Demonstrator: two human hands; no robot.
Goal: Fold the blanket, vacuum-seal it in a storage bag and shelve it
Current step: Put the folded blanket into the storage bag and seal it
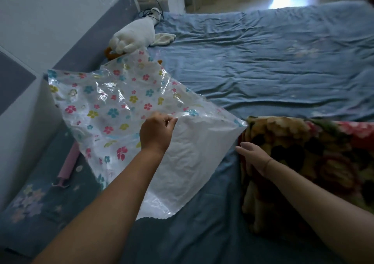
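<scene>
The folded floral blanket lies on the bed just right of the right hand, its long axis running left to right; the right fingers lie fairly straight and relaxed against its left edge. The flower-printed storage bag is lifted off the bed, its length slanting away to the far left, its open mouth facing the blanket; the left hand pinches its upper layer. Beyond the left fingers lies a white plush toy; left of them, a pink pump.
</scene>
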